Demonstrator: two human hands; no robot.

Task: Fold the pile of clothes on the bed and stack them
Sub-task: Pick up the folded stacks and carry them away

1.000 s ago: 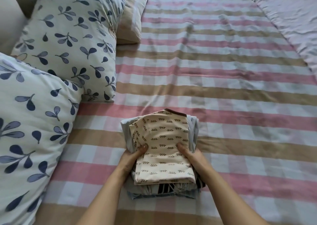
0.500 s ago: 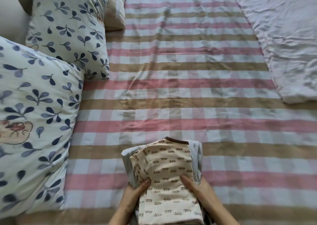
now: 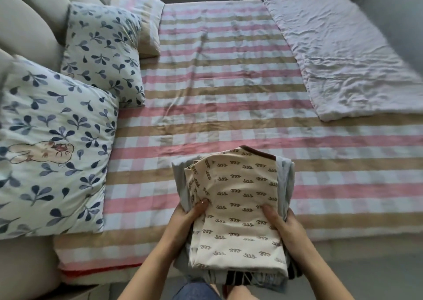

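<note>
The bed fills the view, striped pink and tan, with a pale crumpled blanket on its far right corner; leaf-print pillows crowd its left side. Over the bed's near edge sits the stack of folded clothes, cream patterned piece on top, left hand and right hand clamping its sides, thumbs pressed on top

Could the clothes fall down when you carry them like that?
Maybe. The stack of folded clothes is gripped only at its sides by the left hand and right hand, with its near end past the bed edge, so lower layers might sag or slip out. The cream top piece sits loose under the thumbs and could slide off if the stack tilts.
</note>
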